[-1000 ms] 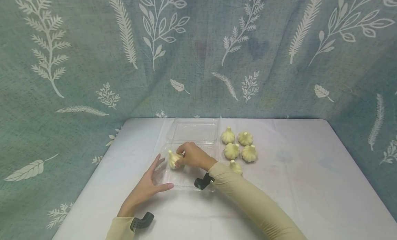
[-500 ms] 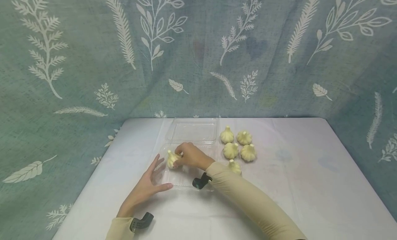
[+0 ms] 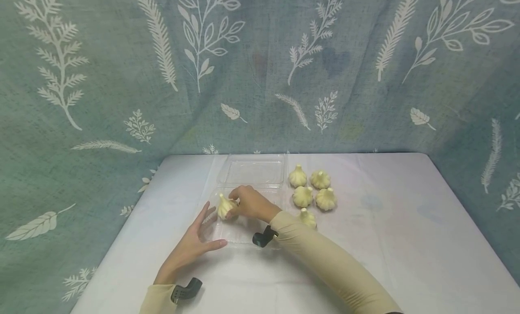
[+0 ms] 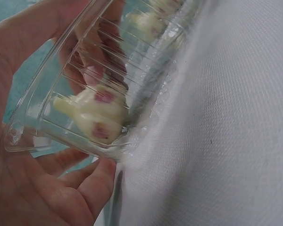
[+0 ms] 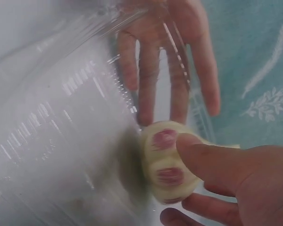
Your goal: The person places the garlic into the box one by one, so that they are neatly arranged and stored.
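Note:
A pale garlic bulb (image 3: 225, 209) sits inside the left part of a clear plastic clamshell box (image 3: 243, 236), its stem pointing up and away. My right hand (image 3: 253, 203) pinches this bulb between thumb and fingers; purple patches show on the bulb (image 5: 167, 162) in the right wrist view. My left hand (image 3: 191, 246) lies with spread fingers along the box's left side, thumb near its front corner. In the left wrist view the garlic bulb (image 4: 96, 115) shows through the ribbed wall, with fingers of the right hand behind it.
The box's clear lid (image 3: 256, 172) lies folded back toward the rear edge of the white-covered table (image 3: 406, 237). Several more garlic bulbs (image 3: 303, 196) stand in a cluster right of the box, one partly hidden by the right sleeve. A patterned green curtain (image 3: 260, 79) hangs behind.
My right hand and the garlic bulb in it have shifted slightly left inside the box. The left hand keeps its place, and the other bulbs are where they were.

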A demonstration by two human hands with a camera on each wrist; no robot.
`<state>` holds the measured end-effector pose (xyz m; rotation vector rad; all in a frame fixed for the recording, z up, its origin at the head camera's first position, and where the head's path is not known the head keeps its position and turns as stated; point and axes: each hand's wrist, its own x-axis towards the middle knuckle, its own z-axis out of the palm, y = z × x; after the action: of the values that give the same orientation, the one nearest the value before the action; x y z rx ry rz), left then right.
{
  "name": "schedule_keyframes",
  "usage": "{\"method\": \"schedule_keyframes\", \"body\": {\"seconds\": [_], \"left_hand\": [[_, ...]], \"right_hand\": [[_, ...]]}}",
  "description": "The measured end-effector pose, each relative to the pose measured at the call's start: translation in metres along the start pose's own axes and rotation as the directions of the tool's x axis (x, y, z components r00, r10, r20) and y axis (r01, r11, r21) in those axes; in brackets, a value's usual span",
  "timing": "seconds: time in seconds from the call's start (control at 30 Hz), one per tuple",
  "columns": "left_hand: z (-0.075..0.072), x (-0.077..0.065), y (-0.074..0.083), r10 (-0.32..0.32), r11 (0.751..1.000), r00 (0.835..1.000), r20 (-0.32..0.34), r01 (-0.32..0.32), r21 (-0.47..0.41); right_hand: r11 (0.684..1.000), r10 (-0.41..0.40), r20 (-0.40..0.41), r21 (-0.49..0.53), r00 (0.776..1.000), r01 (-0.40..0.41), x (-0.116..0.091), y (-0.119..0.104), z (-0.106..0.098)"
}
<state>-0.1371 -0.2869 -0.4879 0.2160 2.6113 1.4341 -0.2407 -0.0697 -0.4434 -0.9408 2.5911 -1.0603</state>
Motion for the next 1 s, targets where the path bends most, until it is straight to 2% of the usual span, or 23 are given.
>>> {"method": "schedule_keyframes", "body": {"seconds": [0.23,0.5,0.73,1.0], "left_hand": [[0.0,0.0,0.002,0.012,1.0,1.0,-0.001,-0.012,-0.025],[0.001,0.001,0.0,0.014,0.999,1.0,0.003,-0.014,-0.034],[0.001,0.002,-0.001,0.008,0.999,1.0,0.008,-0.008,-0.038],[0.002,0.001,-0.001,0.005,0.999,1.0,0.013,-0.004,-0.054]], "right_hand": [[1.0,0.025,-0.006,-0.012,1.0,-0.025,-0.007,-0.007,-0.018],[0.998,-0.047,-0.111,0.044,0.993,0.052,-0.021,-0.014,-0.042],[0.993,-0.084,-0.244,0.058,0.966,0.101,-0.039,-0.021,-0.064],[0.985,-0.113,-0.359,0.085,0.926,0.153,-0.07,-0.019,-0.09]]}}
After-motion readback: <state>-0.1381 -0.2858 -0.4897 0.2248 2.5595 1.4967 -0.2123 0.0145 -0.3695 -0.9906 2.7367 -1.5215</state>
